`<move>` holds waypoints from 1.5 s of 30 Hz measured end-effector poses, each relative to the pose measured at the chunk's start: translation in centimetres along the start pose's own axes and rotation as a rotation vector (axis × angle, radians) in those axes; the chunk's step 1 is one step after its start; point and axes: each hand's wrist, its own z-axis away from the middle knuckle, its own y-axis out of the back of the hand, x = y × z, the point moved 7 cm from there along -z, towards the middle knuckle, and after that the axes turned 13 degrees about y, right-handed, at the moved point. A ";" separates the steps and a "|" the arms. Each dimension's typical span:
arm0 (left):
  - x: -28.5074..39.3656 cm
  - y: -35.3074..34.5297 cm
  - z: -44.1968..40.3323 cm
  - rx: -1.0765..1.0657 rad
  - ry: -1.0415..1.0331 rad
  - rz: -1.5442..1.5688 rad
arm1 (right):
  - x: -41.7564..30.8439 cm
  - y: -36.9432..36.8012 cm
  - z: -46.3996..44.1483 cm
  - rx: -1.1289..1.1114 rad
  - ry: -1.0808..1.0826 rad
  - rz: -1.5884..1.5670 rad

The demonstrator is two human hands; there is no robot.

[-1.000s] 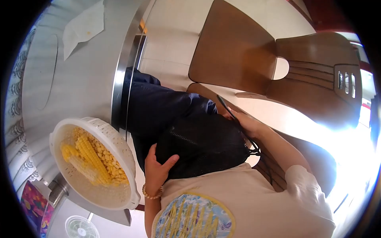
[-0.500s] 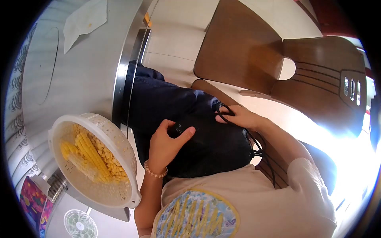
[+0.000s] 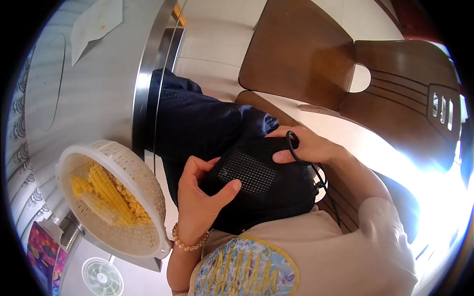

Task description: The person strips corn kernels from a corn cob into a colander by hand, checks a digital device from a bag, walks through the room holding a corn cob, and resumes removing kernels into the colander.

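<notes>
My left hand [image 3: 200, 200] and right hand [image 3: 311, 148] both pinch one black bag [image 3: 252, 172] between thumb and fingers. One white colander [image 3: 136, 170] holds at least two corn cobs [image 3: 107, 190].

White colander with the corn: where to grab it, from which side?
Probably by the two lugs on the white colander's rim, both together, from outside: they jut out at opposite sides, while the corn lies inside the bowl.

black bag [image 3: 286, 195] with a grid-patterned patch [image 3: 249, 173]; white colander [image 3: 145, 172], yellow corn [image 3: 106, 187], navy trousers [image 3: 197, 118], brown chair [image 3: 296, 54].
</notes>
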 end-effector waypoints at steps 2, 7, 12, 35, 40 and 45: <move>-0.2 0.0 0.0 0.002 0.021 -0.004 | -0.2 -0.1 -0.4 -0.039 0.032 0.037; -0.3 0.0 0.1 0.032 -0.019 0.034 | -2.8 -0.7 -1.8 -0.145 0.104 0.015; -1.0 0.3 -0.2 0.075 0.035 0.043 | -2.8 -1.8 -3.7 -0.206 0.144 0.025; -1.1 -0.4 -1.1 0.080 -0.169 -0.230 | -0.9 -1.0 0.0 -0.134 0.153 0.034; -2.6 -1.0 -3.1 -0.269 0.113 -0.180 | -2.3 -1.4 0.1 -0.167 0.174 -0.044; -2.8 -2.0 -3.5 -0.361 0.146 -0.035 | -1.6 -1.0 -0.1 -0.133 0.155 -0.023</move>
